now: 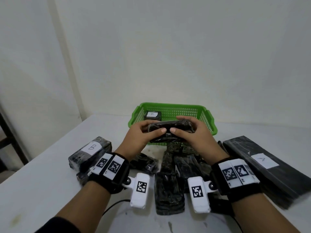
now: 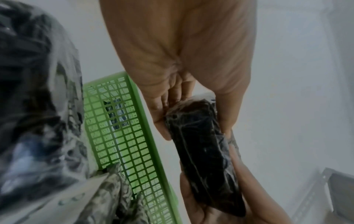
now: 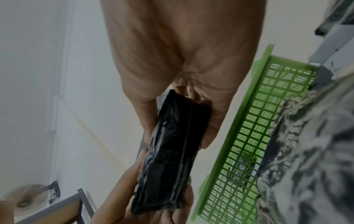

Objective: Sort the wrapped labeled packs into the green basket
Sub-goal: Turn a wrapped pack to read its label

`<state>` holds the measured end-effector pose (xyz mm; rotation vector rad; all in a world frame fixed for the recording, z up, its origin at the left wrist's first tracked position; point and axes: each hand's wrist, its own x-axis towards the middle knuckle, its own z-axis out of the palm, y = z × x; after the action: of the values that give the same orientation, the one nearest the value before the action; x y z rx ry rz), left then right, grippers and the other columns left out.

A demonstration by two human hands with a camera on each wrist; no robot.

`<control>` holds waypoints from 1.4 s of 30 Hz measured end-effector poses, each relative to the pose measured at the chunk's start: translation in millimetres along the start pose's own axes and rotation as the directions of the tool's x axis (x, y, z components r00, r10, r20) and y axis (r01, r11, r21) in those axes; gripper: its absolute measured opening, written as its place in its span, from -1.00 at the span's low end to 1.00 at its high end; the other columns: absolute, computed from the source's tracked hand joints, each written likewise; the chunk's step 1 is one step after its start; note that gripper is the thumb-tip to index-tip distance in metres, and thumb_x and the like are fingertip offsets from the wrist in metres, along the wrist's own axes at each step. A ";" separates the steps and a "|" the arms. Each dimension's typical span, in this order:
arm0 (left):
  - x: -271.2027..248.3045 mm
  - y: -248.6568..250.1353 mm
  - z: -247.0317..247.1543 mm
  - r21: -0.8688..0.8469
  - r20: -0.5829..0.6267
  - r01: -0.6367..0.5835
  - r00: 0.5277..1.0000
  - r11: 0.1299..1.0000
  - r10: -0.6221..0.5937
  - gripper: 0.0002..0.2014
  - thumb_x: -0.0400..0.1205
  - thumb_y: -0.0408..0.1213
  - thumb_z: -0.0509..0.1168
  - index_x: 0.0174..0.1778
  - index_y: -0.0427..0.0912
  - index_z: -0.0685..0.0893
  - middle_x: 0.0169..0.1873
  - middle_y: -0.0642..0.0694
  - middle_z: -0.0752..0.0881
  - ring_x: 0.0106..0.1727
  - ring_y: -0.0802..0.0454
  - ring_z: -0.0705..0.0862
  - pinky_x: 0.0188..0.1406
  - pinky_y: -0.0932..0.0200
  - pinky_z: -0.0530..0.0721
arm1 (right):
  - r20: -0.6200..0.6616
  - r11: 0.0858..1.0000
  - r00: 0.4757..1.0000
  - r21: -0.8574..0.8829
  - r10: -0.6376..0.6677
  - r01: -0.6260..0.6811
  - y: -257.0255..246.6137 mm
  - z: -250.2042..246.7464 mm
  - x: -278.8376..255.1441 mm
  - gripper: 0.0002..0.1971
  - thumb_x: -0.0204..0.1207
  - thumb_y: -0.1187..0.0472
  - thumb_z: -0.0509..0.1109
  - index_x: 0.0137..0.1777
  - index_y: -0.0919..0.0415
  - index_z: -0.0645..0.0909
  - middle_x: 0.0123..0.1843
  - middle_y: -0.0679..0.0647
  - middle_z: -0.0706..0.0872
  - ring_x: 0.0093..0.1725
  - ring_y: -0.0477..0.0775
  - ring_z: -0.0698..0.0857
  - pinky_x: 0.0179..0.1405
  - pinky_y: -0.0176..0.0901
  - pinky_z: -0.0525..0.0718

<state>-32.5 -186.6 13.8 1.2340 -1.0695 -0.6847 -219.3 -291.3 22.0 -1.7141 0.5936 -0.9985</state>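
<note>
Both hands hold one black plastic-wrapped pack (image 1: 169, 130) level, just above the near rim of the green basket (image 1: 204, 113). My left hand (image 1: 143, 135) grips its left end, thumb on the near side. My right hand (image 1: 188, 132) grips the right end the same way. No label shows on this pack (image 2: 203, 153) in any view, wrist views (image 3: 172, 153) included. Inside the basket stands a wrapped pack with a white "B" label (image 1: 152, 114).
Wrapped packs lie on the white table: one labeled "B" (image 1: 91, 153) at left, a long one labeled "A" (image 1: 264, 163) at right, and several unlabeled-looking ones (image 1: 170, 187) heaped between my wrists. A wall stands close behind the basket. A cable (image 1: 114, 206) runs near my left forearm.
</note>
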 end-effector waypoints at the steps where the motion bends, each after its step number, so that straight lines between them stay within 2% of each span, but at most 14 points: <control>1: 1.0 -1.8 2.3 -0.028 0.023 0.005 1.000 1.000 -0.004 -0.58 0.52 -0.26 0.58 0.29 -0.27 0.77 0.14 -0.21 0.86 0.23 -0.13 0.83 0.33 0.00 0.74 | -0.029 1.000 1.000 0.013 -0.005 0.005 2.8 -0.7 0.6 -0.55 0.39 0.15 0.74 0.29 0.08 0.77 0.15 0.00 0.89 0.16 -0.07 0.86 0.23 -0.17 0.80; 5: 7.2 -7.4 6.2 -0.129 0.076 0.040 0.997 0.991 -0.030 -0.54 0.47 -0.34 0.61 0.30 -0.32 0.75 0.18 -0.29 0.84 0.26 -0.24 0.81 0.30 -0.06 0.75 | -0.097 0.999 0.995 0.048 -0.009 0.014 11.8 -4.5 7.0 -0.64 0.33 0.15 0.78 0.11 0.13 0.84 0.05 0.07 0.92 0.10 0.06 0.89 0.19 -0.02 0.83; 9: 11.6 -12.1 1.3 -0.153 0.028 0.017 1.000 0.988 -0.013 -0.56 0.45 -0.35 0.58 0.27 -0.30 0.77 0.15 -0.25 0.85 0.23 -0.20 0.82 0.23 -0.01 0.74 | 0.029 0.972 0.996 0.217 0.087 -0.091 18.8 -11.3 9.7 -0.55 0.43 0.25 0.71 0.32 0.23 0.75 0.15 0.13 0.90 0.22 0.23 0.87 0.18 0.12 0.84; 11: 11.2 -14.7 0.9 -0.212 0.053 0.050 0.998 0.976 -0.040 -0.53 0.49 -0.38 0.57 0.33 -0.35 0.73 0.20 -0.28 0.83 0.26 -0.20 0.80 0.22 0.02 0.75 | 0.054 0.961 0.993 0.252 0.108 -0.118 17.8 -15.8 7.7 -0.58 0.50 0.32 0.62 0.36 0.26 0.70 0.10 0.11 0.92 0.15 0.19 0.89 0.04 0.02 0.87; 14: 6.8 -17.3 4.8 -0.230 0.090 0.048 0.996 0.972 -0.028 -0.52 0.52 -0.30 0.53 0.36 -0.37 0.72 0.25 -0.33 0.80 0.30 -0.23 0.78 0.35 -0.06 0.73 | 0.061 0.964 0.992 0.235 0.111 -0.122 17.0 -20.8 4.3 -0.67 0.52 0.38 0.60 0.26 0.23 0.71 0.02 0.12 0.93 0.06 0.15 0.91 -0.07 -0.05 0.89; 16: 3.4 -15.9 6.5 -0.161 0.084 0.010 0.996 0.987 0.004 -0.56 0.53 -0.22 0.56 0.30 -0.32 0.77 0.21 -0.30 0.83 0.29 -0.26 0.79 0.41 -0.16 0.68 | 0.073 0.963 0.991 0.241 0.110 -0.124 16.3 -20.6 2.7 -0.66 0.46 0.36 0.64 0.22 0.28 0.73 0.02 0.17 0.92 0.06 0.21 0.90 -0.03 0.02 0.90; 21: -2.5 -12.2 10.6 -0.158 0.163 0.053 0.986 0.986 -0.027 -0.60 0.59 -0.33 0.52 0.34 -0.33 0.73 0.25 -0.30 0.81 0.33 -0.28 0.77 0.46 -0.20 0.64 | 0.064 0.988 0.996 0.135 0.068 -0.076 15.4 -15.2 -5.3 -0.53 0.24 0.05 0.76 0.12 0.23 0.86 0.05 0.16 0.93 0.09 0.23 0.91 0.26 0.18 0.81; 26: -3.2 -12.2 8.9 -0.160 0.103 0.051 0.994 0.986 -0.035 -0.57 0.50 -0.37 0.57 0.29 -0.36 0.75 0.19 -0.33 0.83 0.27 -0.32 0.79 0.39 -0.22 0.70 | 0.120 0.972 0.986 0.193 0.114 -0.136 14.3 -15.7 -4.7 -0.45 0.24 0.13 0.74 0.24 0.29 0.78 0.13 0.20 0.91 0.15 0.24 0.89 0.25 0.19 0.82; 29: -4.8 -8.2 8.1 -0.236 0.102 0.081 0.993 0.969 -0.058 -0.52 0.50 -0.38 0.51 0.35 -0.41 0.69 0.23 -0.35 0.80 0.25 -0.27 0.80 0.24 -0.06 0.79 | 0.125 0.958 0.983 0.234 0.138 -0.164 11.4 -18.7 -4.9 -0.67 0.47 0.37 0.62 0.23 0.32 0.72 0.09 0.22 0.91 0.10 0.18 0.90 0.05 0.07 0.89; 31: -5.5 -7.5 7.9 -0.239 0.118 0.095 0.991 0.966 -0.068 -0.55 0.51 -0.41 0.53 0.32 -0.42 0.69 0.23 -0.35 0.80 0.21 -0.22 0.80 0.16 0.02 0.82 | 0.085 0.963 0.988 0.228 0.130 -0.146 13.4 -21.2 -4.7 -0.71 0.49 0.42 0.61 0.20 0.32 0.73 0.04 0.21 0.92 0.05 0.19 0.90 0.02 0.09 0.90; 33: -5.3 -8.8 7.5 -0.191 0.093 0.082 0.994 0.978 -0.065 -0.58 0.45 -0.43 0.59 0.23 -0.38 0.74 0.18 -0.34 0.82 0.22 -0.26 0.80 0.22 -0.08 0.80 | 0.069 0.965 0.990 0.227 0.119 -0.132 15.6 -21.1 -4.2 -0.67 0.43 0.37 0.66 0.18 0.29 0.75 0.02 0.20 0.93 0.03 0.21 0.90 0.04 0.13 0.89; 36: -7.2 -11.2 9.4 -0.130 0.083 0.049 0.996 0.990 -0.038 -0.55 0.44 -0.37 0.55 0.27 -0.32 0.75 0.16 -0.30 0.84 0.23 -0.26 0.82 0.31 -0.13 0.74 | 0.048 0.981 0.994 0.166 0.094 -0.100 16.4 -16.0 -5.5 -0.42 0.13 0.09 0.80 0.19 0.18 0.80 0.05 0.15 0.93 0.05 0.21 0.92 0.15 0.13 0.86; 40: -10.3 -9.5 10.9 -0.117 0.112 0.035 0.993 0.993 -0.021 -0.65 0.57 -0.43 0.50 0.29 -0.35 0.73 0.18 -0.29 0.84 0.24 -0.23 0.82 0.32 -0.10 0.75 | 0.039 0.990 0.997 0.123 0.059 -0.064 15.4 -11.1 -9.1 -0.56 0.31 0.14 0.77 0.17 0.26 0.83 0.04 0.13 0.93 0.07 0.16 0.92 0.25 0.16 0.83; 42: -9.4 -9.2 8.2 -0.106 0.078 0.015 0.997 0.994 -0.007 -0.72 0.60 -0.49 0.47 0.24 -0.37 0.75 0.13 -0.28 0.85 0.19 -0.21 0.83 0.28 -0.10 0.75 | 0.058 0.988 0.996 0.136 0.071 -0.078 16.6 -10.3 -7.5 -0.50 0.28 0.15 0.77 0.22 0.26 0.79 0.08 0.14 0.93 0.10 0.16 0.91 0.27 0.20 0.83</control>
<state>-42.5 -183.8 2.2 1.1296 -1.0763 -0.7934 -230.8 -296.8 5.4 -1.5799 0.5373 -0.9174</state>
